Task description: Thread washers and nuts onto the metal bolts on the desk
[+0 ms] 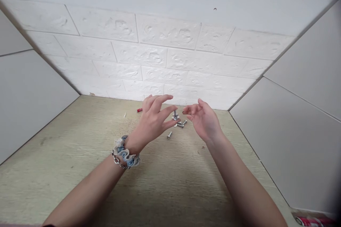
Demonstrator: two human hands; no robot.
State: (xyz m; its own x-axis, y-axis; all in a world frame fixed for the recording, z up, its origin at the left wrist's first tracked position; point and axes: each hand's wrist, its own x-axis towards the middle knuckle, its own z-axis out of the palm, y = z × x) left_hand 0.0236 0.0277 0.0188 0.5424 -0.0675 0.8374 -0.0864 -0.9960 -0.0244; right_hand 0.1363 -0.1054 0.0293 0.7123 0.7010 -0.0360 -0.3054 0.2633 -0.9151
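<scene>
My left hand (pixel 153 118) pinches a small silvery bolt (pixel 175 113) upright between thumb and a fingertip, with a wider nut or washer-like ring around its lower part. The other fingers of that hand are spread above it. To the right of the bolt, my right hand (pixel 204 118) is held apart from it, with loosely curled fingers and nothing visible in them. Below the held bolt, several loose metal bolts (pixel 180 125) lie in a small cluster on the tabletop (pixel 160 177). A single bolt (pixel 169 134) lies closer to me.
A red cylinder like a battery (pixel 139 110) lies behind my left hand. Another red cylindrical thing (pixel 314 221) shows at the bottom right corner. A white brick-patterned wall (pixel 154 55) closes off the back, with grey panels (pixel 298 142) at both sides.
</scene>
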